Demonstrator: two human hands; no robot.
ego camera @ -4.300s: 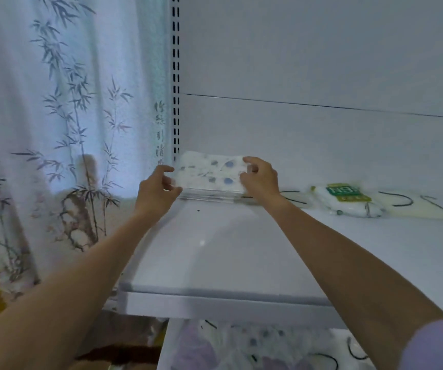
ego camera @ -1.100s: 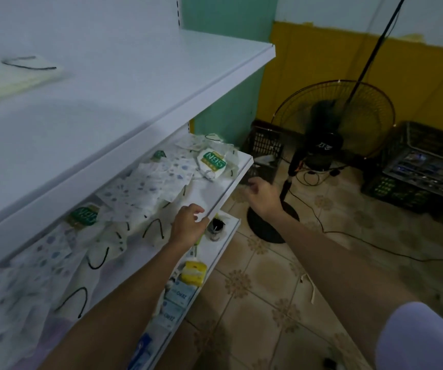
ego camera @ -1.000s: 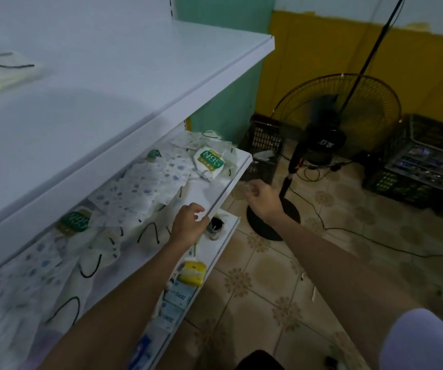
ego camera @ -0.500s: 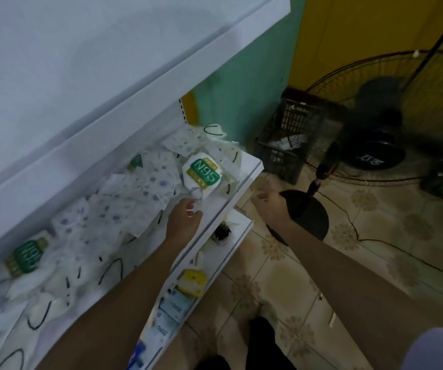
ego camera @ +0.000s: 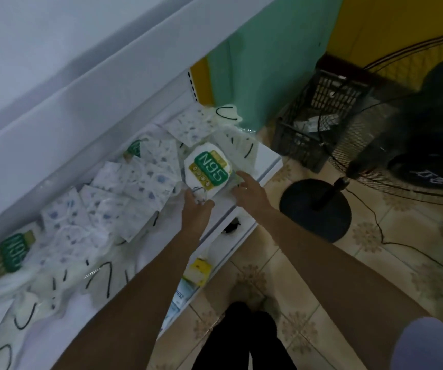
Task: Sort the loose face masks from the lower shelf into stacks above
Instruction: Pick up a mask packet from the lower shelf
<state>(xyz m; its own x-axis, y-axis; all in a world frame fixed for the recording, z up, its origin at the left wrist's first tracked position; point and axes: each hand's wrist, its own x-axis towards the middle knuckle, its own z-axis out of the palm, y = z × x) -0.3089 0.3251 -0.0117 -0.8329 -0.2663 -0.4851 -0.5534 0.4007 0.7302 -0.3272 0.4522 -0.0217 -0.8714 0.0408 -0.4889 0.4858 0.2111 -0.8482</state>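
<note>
Masks (ego camera: 124, 188) lie loose all over the lower shelf (ego camera: 268, 166), none of them stacked. Three are green-labelled N95 packs: a near pack (ego camera: 10, 253) at the left, a middle pack (ego camera: 209, 169) by the front edge, and a far pack (ego camera: 135, 148) half buried toward the back. The blue-dotted ones and the white ones with black loops overlap too much to count.

Under it, the bottom shelf (ego camera: 241, 228) holds one yellow packet (ego camera: 200, 268) and a pale box (ego camera: 179, 297). On the floor to the right, a black crate (ego camera: 303, 145) holds pale items that are too dim to name, and a standing fan (ego camera: 428, 124) is beside it.

Both bare arms reach forward to the middle pack. The left hand (ego camera: 197, 212) is at the pack's near end, knuckles up, with a finger and thumb on either side of that end. I cannot tell whether they pinch it. The right hand (ego camera: 251, 194) comes in from the right with its fingers (ego camera: 240, 175) straight and released, the tips at the pack's right edge. The upper shelf (ego camera: 81, 62) overhangs the masks.
</note>
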